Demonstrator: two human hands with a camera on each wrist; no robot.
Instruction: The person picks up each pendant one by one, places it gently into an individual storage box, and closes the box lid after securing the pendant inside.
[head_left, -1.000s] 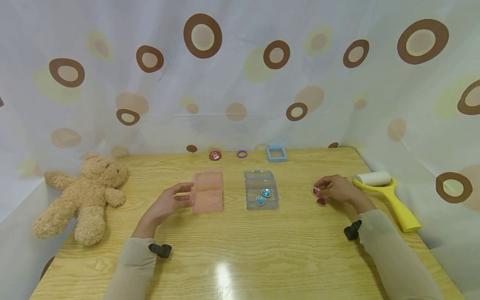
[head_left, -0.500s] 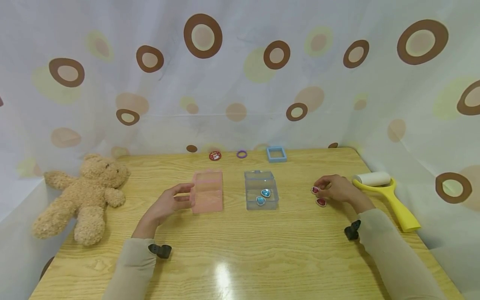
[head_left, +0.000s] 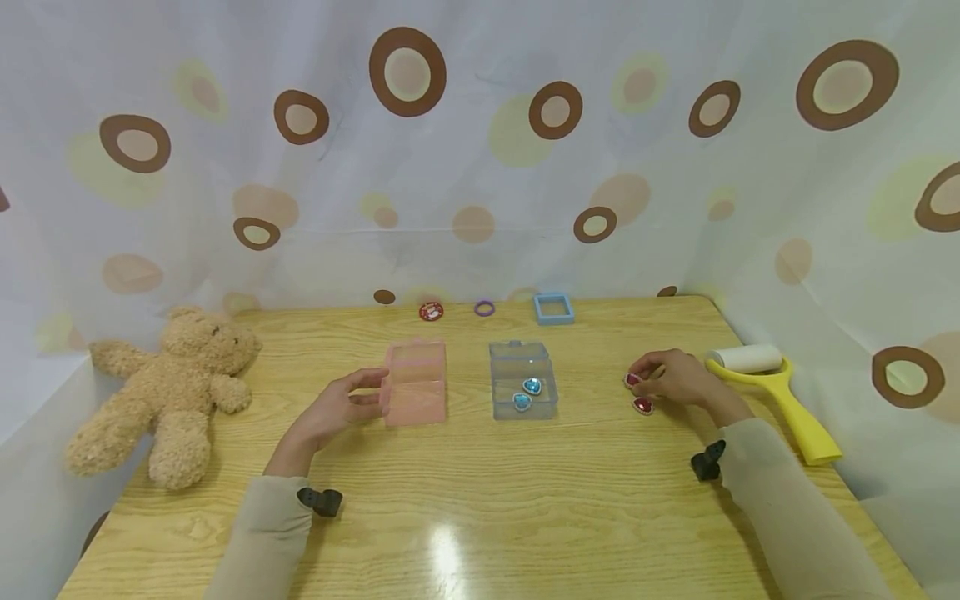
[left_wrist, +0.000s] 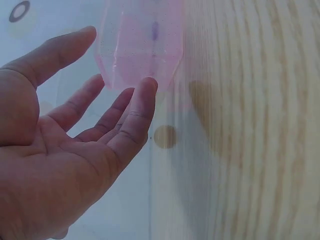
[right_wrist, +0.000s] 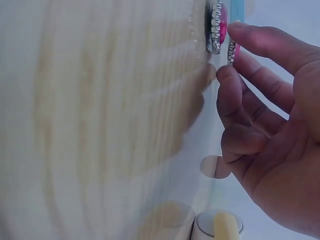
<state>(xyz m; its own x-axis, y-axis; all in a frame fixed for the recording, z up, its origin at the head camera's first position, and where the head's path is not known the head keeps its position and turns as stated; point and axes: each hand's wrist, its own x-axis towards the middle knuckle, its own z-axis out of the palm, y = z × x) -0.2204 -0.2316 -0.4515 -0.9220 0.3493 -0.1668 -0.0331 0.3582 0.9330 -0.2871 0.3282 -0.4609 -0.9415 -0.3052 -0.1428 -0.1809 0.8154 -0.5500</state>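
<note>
No progress: right hand (head_left: 678,382) still pinching far red gem (head_left: 631,379), toward right edge of desk (head_left: 570,508).
Near red gem (head_left: 642,406) beside it, unmoved; left hand (head_left: 328,412) by pink box (head_left: 416,404), fingers apart, contact unclear.

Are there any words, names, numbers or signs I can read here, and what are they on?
None that I can read.
Red badge: has white marks, but too small to tell if they are letters.
Pink box, grey box and yellow roller handle: no writing that I can make out.
</note>
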